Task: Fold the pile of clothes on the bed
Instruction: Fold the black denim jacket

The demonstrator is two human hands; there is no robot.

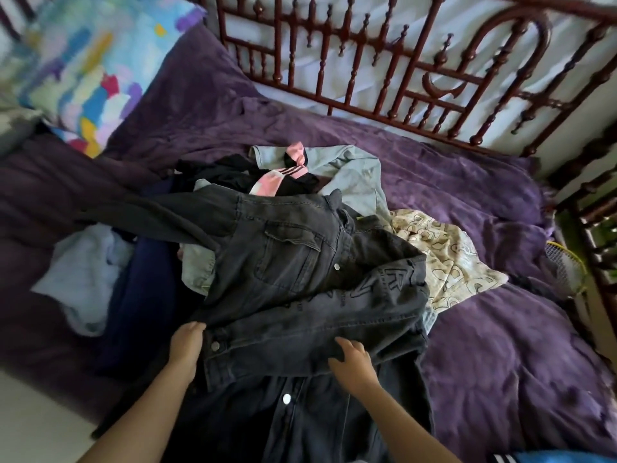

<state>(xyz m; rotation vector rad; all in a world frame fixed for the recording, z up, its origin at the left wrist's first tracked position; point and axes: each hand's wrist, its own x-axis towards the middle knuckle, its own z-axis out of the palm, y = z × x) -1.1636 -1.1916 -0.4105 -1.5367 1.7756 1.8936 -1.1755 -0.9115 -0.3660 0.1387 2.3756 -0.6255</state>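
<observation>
At the far left a patchwork-coloured pillow (90, 71) lies on the purple, crumpled bed cover (500, 345). Near it a pale blue soft garment (83, 272) sits beside a navy cloth (143, 295). My left hand (185, 345) pinches the hem of the dark grey denim jacket (293, 279), stiff cloth with metal snaps and a flap pocket, spread over the pile. My right hand (354, 359) rests on its lower band, fingers (344, 344) loosely curled on the fabric. Behind lie a pink-and-black striped piece (283, 172) and light denim (350, 175); to the right, a cream printed garment (447, 259). A carved reddish-brown bed rail (400, 61) stands along the far side.
</observation>
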